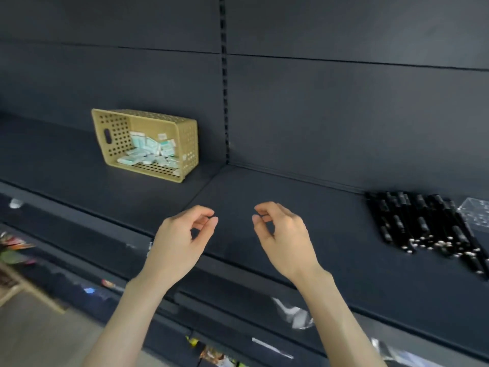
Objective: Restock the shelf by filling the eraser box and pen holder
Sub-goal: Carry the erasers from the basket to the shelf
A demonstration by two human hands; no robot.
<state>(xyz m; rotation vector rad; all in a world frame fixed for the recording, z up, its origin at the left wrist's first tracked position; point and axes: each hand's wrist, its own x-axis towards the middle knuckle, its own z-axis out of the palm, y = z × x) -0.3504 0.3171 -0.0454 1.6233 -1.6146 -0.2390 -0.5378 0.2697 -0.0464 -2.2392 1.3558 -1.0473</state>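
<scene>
Presently, a person's left hand [182, 242] and right hand [283, 242] are hovering side by side over the near edge of the shelf [264, 197], fingers loosely curled and holding nothing. The box [113, 133] is lying at the far left, apparently tipped on its side with its mouth facing the viewer and erasers [148, 152] heaping against its lower wall. The pens [423, 223] are lying loose at the right, with the clear holder [476, 213] just right of them. The step in hand is probably calling for a reach. Righting the box with a hand on each wall before filling it looks wisest, so nothing is sliding out. The pens are best gathered as a bundle, ends aligned, for the holder. The frame's right edge is cutting off the holder, so whether it is holding any pens cannot be told, and goods on the lower shelves are blurring beyond recognition.
</scene>
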